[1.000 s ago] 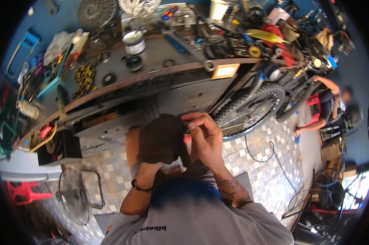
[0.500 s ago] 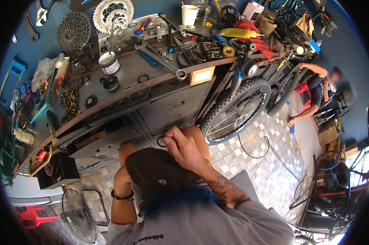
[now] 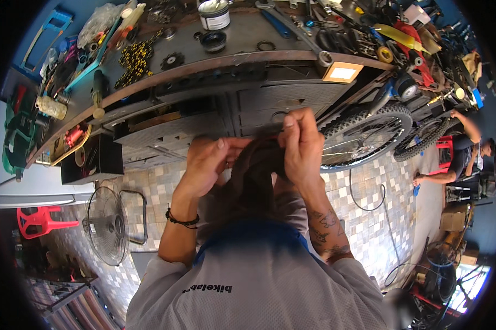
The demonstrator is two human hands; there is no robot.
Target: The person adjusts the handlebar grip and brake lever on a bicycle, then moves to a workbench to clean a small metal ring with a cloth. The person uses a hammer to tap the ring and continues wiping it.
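Note:
My right hand (image 3: 304, 148) is closed, thumb against fingers, pinching a thin dark ring (image 3: 279, 113) that sticks out in front of the cabinet drawers. A dark brown cloth (image 3: 256, 168) hangs between my two hands, above my lap, and its upper edge reaches my right fingers. To the left, my left hand (image 3: 201, 165) has its fingers stretched toward the cloth, with the thumb raised. The fingertips touch or lie close against the cloth; I cannot tell which.
Ahead stands a workbench (image 3: 234, 63) with an open tub (image 3: 214, 15), a black cup (image 3: 212, 41), a sprocket (image 3: 172, 60), a chain (image 3: 138, 58) and a combination wrench (image 3: 300, 33). A bicycle wheel (image 3: 369, 137) is at right, a fan (image 3: 107, 225) at left. A person (image 3: 467, 148) sits far right.
The view has shifted, so the bench sits higher and farther right. My left hand has come out from behind the cloth. My right hand has risen with the ring.

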